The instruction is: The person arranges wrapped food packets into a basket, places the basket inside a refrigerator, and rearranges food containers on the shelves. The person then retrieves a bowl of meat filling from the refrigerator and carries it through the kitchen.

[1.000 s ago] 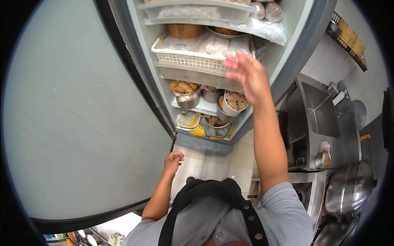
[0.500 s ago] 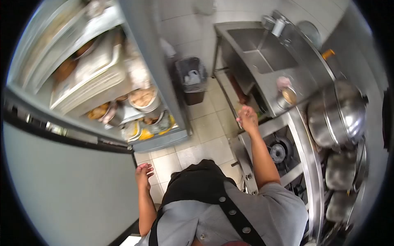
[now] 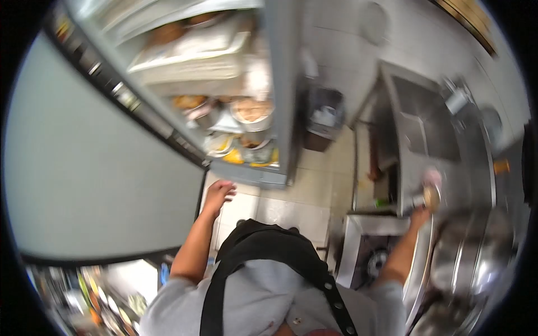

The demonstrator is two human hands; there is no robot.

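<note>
My right hand reaches over the stove's far corner to a small metal container with tan contents on the sink counter. It meets the container's near side, but blur hides whether the fingers are closed round it. Just behind the container lies a blurred pink thing. My left hand hangs in the air in front of the opened fridge, holding nothing, its fingers loosely bent and apart. On the fridge's lower shelves stand a metal pot of pale pieces and a white plastic tub.
The fridge door stands wide open at my left. A waste bin is beside the fridge. To my right are the stove burner, the steel sink and a large steel pot. Tiled floor runs between.
My right hand has moved forward from over the stove's edge to the metal container. My left hand has risen towards the fridge. The view has swung left.
</note>
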